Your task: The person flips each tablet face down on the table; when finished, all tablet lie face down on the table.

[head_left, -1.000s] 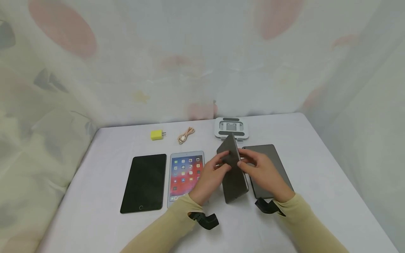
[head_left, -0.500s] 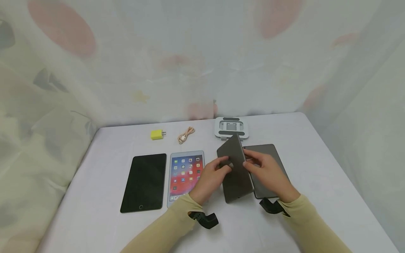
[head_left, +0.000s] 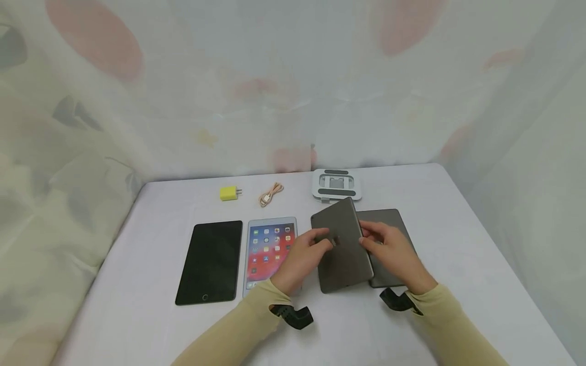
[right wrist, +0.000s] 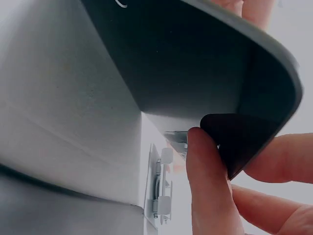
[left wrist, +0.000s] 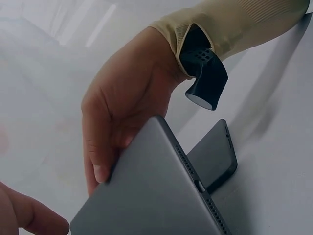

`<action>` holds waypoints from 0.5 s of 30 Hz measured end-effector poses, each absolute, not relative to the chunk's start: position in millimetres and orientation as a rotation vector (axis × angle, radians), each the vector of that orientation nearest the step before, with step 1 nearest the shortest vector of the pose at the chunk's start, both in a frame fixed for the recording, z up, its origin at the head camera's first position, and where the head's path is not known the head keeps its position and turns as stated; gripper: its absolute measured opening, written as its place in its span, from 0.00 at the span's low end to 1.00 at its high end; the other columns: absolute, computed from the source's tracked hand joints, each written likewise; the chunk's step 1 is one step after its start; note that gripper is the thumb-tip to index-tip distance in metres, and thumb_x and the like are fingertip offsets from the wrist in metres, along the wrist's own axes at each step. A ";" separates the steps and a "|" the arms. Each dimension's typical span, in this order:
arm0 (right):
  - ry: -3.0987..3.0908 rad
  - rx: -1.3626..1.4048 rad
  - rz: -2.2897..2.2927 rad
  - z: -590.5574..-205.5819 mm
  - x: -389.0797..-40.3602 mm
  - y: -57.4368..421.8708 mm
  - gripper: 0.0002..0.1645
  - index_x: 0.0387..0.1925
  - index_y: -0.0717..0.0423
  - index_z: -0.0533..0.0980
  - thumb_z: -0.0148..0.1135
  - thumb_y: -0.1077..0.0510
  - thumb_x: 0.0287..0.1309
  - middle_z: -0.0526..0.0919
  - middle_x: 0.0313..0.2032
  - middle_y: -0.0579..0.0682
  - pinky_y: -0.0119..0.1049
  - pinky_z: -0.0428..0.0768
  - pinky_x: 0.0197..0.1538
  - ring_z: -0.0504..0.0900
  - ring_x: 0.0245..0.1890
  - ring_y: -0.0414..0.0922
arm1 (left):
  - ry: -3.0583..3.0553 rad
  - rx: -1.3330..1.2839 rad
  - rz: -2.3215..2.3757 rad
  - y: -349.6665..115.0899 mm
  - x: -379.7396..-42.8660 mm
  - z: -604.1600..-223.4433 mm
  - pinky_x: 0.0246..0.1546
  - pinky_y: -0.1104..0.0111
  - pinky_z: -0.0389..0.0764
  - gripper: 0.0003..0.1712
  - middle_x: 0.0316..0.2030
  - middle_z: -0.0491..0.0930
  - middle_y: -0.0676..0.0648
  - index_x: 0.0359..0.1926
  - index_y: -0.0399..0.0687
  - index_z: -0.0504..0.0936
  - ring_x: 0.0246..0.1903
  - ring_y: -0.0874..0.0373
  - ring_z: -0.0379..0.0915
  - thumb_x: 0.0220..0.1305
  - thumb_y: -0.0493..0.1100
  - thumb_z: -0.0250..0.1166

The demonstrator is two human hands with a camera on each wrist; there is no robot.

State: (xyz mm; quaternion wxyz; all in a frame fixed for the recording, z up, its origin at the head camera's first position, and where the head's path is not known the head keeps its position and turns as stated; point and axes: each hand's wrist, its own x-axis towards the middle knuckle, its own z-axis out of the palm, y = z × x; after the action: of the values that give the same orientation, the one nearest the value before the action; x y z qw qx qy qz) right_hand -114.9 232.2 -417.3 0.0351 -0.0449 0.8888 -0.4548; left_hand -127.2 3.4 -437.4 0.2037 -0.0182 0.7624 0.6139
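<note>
A dark grey tablet [head_left: 343, 249] stands tilted with its back facing up, right edge raised off the table. My right hand [head_left: 393, 254] pinches that raised edge between thumb and fingers, seen closely in the right wrist view as a thumb [right wrist: 205, 181] on the dark screen side. Over the left edge, my left hand [head_left: 299, 259] touches the back with its thumb and index finger; its other fingers are hidden. Partly under the tilted tablet lies a second dark grey tablet [head_left: 393, 218]. The left wrist view shows the tilted tablet's edge with a charging port [left wrist: 199, 186].
Left of the hands lie a white tablet [head_left: 270, 249] with a lit screen and a black tablet [head_left: 210, 264]. Behind are a yellow charger plug [head_left: 228, 193], a coiled cable [head_left: 271, 194] and a white folded stand [head_left: 336, 184]. Fabric walls [head_left: 220, 101] surround the table.
The tilted tablet has swung from nearly on edge to flatter, its right edge moving right and showing more of its back. My right hand moved right with it; the left hardly moved.
</note>
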 end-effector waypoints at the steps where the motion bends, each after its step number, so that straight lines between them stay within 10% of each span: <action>1: 2.733 -0.138 -1.390 -418.4 -115.3 232.1 0.29 0.70 0.66 0.77 0.66 0.61 0.72 0.89 0.51 0.57 0.35 0.81 0.54 0.87 0.55 0.52 | 2.130 -0.050 1.711 2.4 -127.0 -437.2 0.73 0.45 0.77 0.28 0.71 0.78 0.45 0.73 0.51 0.79 0.64 0.48 0.76 0.74 0.48 0.63; 15: 2.759 -0.088 -1.258 -430.9 -121.8 227.7 0.29 0.67 0.68 0.79 0.69 0.61 0.67 0.89 0.46 0.56 0.36 0.80 0.48 0.87 0.47 0.49 | 2.224 -0.049 1.653 -9.0 -123.8 -437.3 0.68 0.45 0.80 0.29 0.71 0.77 0.46 0.72 0.52 0.80 0.64 0.46 0.74 0.74 0.50 0.63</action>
State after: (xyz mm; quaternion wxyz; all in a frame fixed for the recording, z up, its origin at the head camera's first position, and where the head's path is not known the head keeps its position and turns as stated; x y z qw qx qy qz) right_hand -121.8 227.7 -430.9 0.0540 -0.0288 0.9081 -0.4142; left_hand -123.8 -9.0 -437.3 0.1841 -0.0173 0.7888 0.5861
